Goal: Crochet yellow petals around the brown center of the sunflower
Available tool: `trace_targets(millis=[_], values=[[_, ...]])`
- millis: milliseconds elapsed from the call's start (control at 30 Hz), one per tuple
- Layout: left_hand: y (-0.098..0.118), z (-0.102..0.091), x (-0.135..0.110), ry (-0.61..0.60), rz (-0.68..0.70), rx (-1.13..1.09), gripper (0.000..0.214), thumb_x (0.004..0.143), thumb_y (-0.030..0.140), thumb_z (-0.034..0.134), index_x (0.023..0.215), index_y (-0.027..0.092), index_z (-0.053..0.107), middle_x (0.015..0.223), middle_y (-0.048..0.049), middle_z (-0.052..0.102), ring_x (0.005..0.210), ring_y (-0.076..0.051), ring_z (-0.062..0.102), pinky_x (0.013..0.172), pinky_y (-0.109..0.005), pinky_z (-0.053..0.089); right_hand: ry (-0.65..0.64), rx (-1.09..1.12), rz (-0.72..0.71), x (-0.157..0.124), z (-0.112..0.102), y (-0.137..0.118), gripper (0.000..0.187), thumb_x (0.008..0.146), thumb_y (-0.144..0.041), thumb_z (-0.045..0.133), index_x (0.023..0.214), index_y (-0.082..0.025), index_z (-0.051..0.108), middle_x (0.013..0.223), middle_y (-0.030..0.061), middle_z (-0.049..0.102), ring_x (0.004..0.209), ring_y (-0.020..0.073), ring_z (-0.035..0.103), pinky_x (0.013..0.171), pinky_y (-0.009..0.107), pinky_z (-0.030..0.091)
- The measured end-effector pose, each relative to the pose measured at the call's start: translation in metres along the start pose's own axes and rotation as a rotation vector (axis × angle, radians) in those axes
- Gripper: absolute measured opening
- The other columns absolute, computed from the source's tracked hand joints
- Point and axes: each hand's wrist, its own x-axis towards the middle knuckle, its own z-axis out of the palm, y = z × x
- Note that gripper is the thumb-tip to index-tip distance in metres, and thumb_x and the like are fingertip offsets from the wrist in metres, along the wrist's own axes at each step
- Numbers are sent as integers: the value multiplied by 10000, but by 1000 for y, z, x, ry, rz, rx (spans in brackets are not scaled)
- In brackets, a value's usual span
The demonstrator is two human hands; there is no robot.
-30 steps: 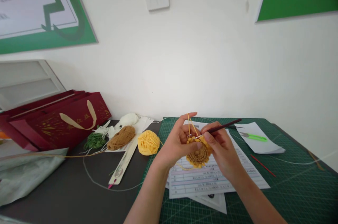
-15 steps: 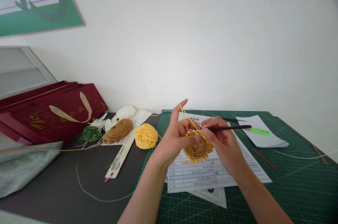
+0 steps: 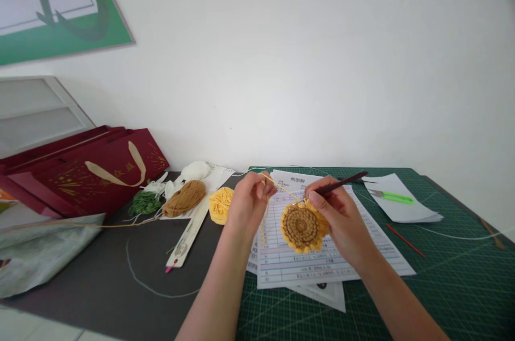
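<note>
My right hand (image 3: 338,212) is closed on a crochet hook (image 3: 341,183) with a dark handle, its metal tip angled down to the left. From the hook and these fingers hangs a round crochet piece (image 3: 301,227), brown in the middle with a yellow scalloped edge. To the left, my left hand (image 3: 253,196) is closed on yellow yarn (image 3: 284,189), which runs taut across to the hook; a loose length dangles below the fingers. Part of the yellow yarn ball (image 3: 220,205) is hidden behind the left hand. Printed sheets (image 3: 322,266) lie beneath both hands.
A green cutting mat (image 3: 450,287) carries a red needle-like stick (image 3: 405,240), white papers (image 3: 402,212) and green-handled snips (image 3: 392,197). Left are a ruler (image 3: 187,239), brown yarn (image 3: 185,199), green yarn (image 3: 145,203), white yarn (image 3: 195,170) and red gift bags (image 3: 116,169).
My left hand has let go of the crochet piece and moved left, pulling the yarn out, its raised index finger now curled. The piece hangs from the right hand, and the hook is tilted more steeply.
</note>
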Motion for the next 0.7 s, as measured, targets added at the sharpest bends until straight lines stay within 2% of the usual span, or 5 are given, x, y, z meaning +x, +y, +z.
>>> trace_targets(millis=[167, 300, 467, 567, 700], values=[[13, 8, -7, -126, 9, -60, 268, 943, 365, 669, 1143, 196, 726, 655, 49, 476, 620, -129, 469, 626, -280, 467, -8, -2, -6, 1, -1, -2, 152, 920, -392, 735, 870, -265, 668, 862, -13, 606, 782, 138, 541, 708, 266, 435], [3, 10, -6, -121, 28, 20, 393, 837, 160, 804, 1217, 198, 715, 779, 30, 603, 697, -130, 538, 685, -272, 503, -11, -16, -22, 2, -3, -3, 133, 932, -387, 723, 887, -272, 671, 873, -10, 608, 778, 138, 540, 702, 268, 438], [-1, 10, -5, -192, -26, -29, 272, 997, 376, 642, 1164, 164, 671, 1144, -81, 706, 917, -220, 699, 786, -414, 608, -21, -55, -51, 4, -7, -3, 140, 926, -386, 731, 877, -266, 679, 861, -9, 607, 764, 134, 540, 684, 261, 439], [5, 15, -11, -300, -89, -110, 291, 970, 416, 665, 1096, 158, 707, 1034, -64, 715, 899, -198, 682, 808, -379, 575, -41, -80, -69, 5, -7, -2, 136, 926, -385, 730, 885, -264, 685, 842, -8, 611, 743, 135, 548, 657, 260, 451], [5, 23, -16, -407, -165, -132, 450, 757, 207, 877, 1187, 188, 746, 900, -22, 708, 832, -151, 648, 772, -281, 503, -24, -118, -119, 7, -9, -1, 125, 926, -381, 728, 911, -267, 679, 838, -12, 616, 765, 143, 586, 692, 272, 489]])
